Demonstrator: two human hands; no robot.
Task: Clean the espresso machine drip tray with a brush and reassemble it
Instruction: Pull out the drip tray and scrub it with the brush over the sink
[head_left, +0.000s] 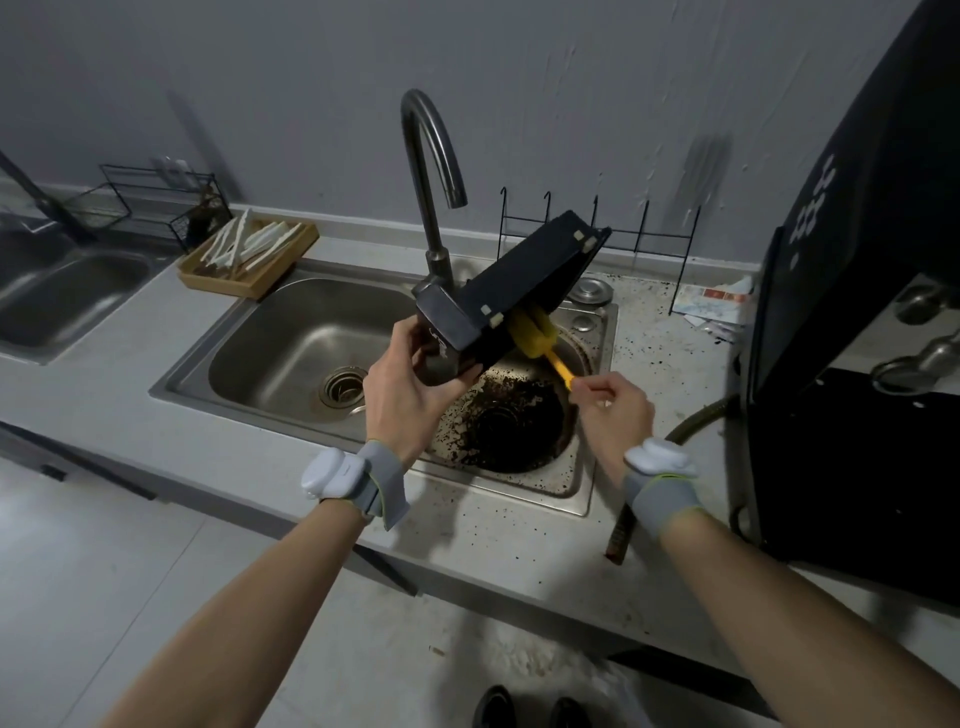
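Note:
A black drip tray (511, 283) is tilted over the small right basin of the sink, its underside facing me. My left hand (410, 387) grips its lower near corner. A yellow brush (537, 335) has its spongy head pressed against the tray's right edge, partly hidden behind it. My right hand (613, 410) pinches the end of the brush's yellow handle. The black espresso machine (852, 322) stands on the counter at the right.
Coffee grounds coat the right basin (506, 421) and speckle the counter around it. The steel sink's left basin (306, 353) has a drain. A curved faucet (431, 176) rises behind the tray. A wooden tray of white sticks (249, 257) and wire racks sit at the back.

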